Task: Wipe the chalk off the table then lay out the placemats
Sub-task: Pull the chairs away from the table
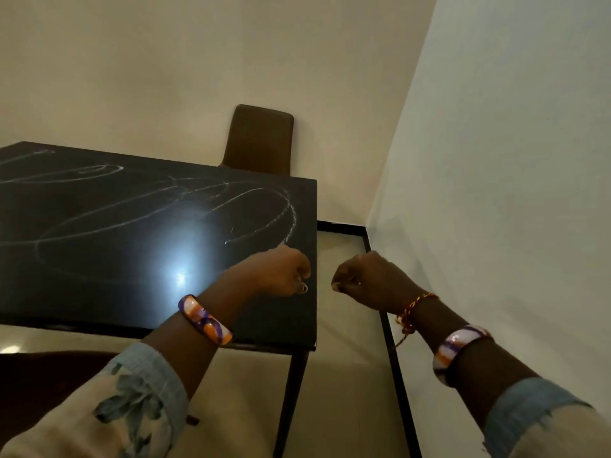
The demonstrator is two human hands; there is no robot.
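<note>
Chalk still on the worktop
Both fists, left hand (281, 271) and right hand (367, 276), are curled tight, grip holding nothing; with no cloth, chalk (258, 206) on the worktop (99, 292) might smear.

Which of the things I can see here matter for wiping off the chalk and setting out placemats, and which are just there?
For the job:
- black table
- chalk scribbles on its top
- left hand, a fist over the table corner
- right hand, a fist beyond the edge

No cloth or placemats in view.

Just there:
- brown chair behind the table
- bangles, wrist thread
</note>
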